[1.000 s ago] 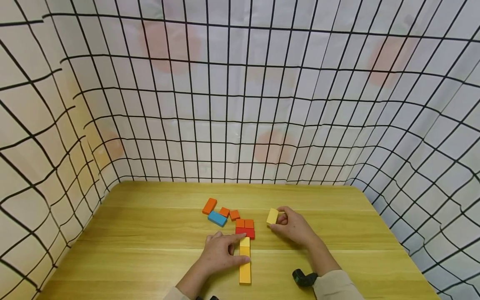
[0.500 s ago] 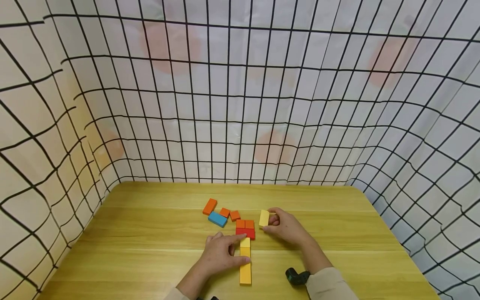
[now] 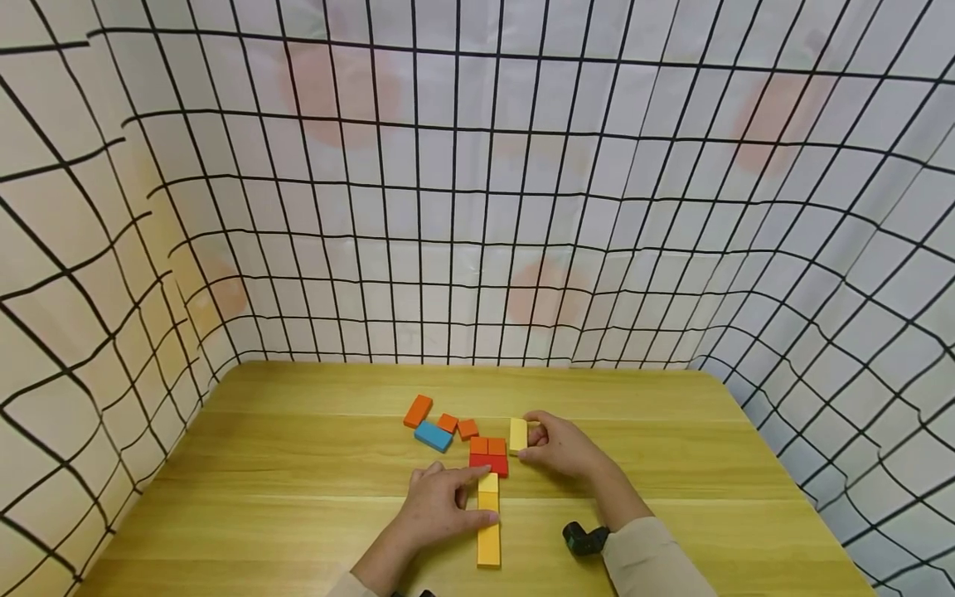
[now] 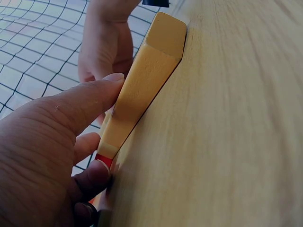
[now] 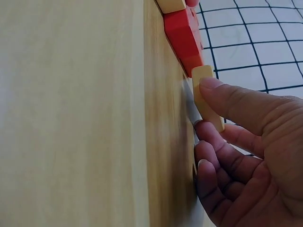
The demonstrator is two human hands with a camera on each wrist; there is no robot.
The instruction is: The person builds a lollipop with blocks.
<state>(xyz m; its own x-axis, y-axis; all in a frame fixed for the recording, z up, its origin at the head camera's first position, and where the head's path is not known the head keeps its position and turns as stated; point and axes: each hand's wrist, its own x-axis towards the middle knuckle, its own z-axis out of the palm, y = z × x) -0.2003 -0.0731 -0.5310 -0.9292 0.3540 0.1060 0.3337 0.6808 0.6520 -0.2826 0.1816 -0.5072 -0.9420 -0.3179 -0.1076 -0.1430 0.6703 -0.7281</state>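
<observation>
My right hand (image 3: 563,448) pinches a light-yellow rectangular block (image 3: 518,436) between thumb and fingers, just right of two small orange blocks (image 3: 496,446). In the right wrist view this block (image 5: 204,94) stands close to the end of the red-and-orange group; contact cannot be judged. A red block (image 3: 499,467) lies against the orange pair. From it a row of yellow blocks (image 3: 488,543) runs toward me, topped by a small pale-yellow one. My left hand (image 3: 433,507) rests over this row, index fingertip at the red block, thumb (image 4: 99,94) touching the yellow side.
Left of the group lie a blue block (image 3: 433,436), a longer orange block (image 3: 418,410) and two small orange blocks (image 3: 458,426). Everything is on a wooden table (image 3: 261,464) with a grid-patterned curtain (image 3: 477,207) around it. A black device sits at my right wrist.
My right hand has moved left with the yellow block, bringing it beside the orange pair and turning it straighter. The left hand has stayed in place.
</observation>
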